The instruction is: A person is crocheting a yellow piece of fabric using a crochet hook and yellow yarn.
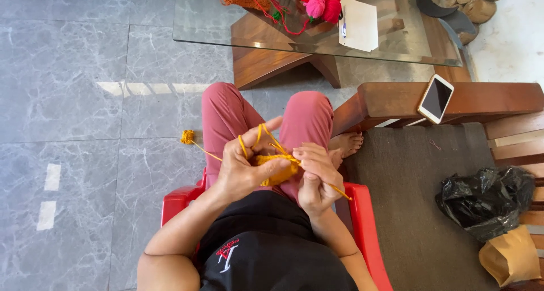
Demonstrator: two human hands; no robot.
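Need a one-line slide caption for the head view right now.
Left hand and right hand crochet a yellow piece over the lap.

The person sits on a plastic chair point(362, 223) at the bottom centre, knees pointing to 12 o'clock. The left hand point(243, 166) and right hand point(317, 180) meet over the lap, with the crochet piece point(277, 169) between them. Yarn runs from the left hand to a small yarn ball point(187, 136) on the floor at 9 o'clock of the knees. At 12 o'clock stands a glass table point(209, 25); on it lie yarn balls point(320, 2) and, just right of them, a notepad point(360, 24). At 3 o'clock is a wooden bench point(408, 183); a phone point(436, 98) lies on its armrest point(487, 98), a plastic bag point(487, 200) on its seat, and a paper bag point(510, 257) at 5 o'clock of that.
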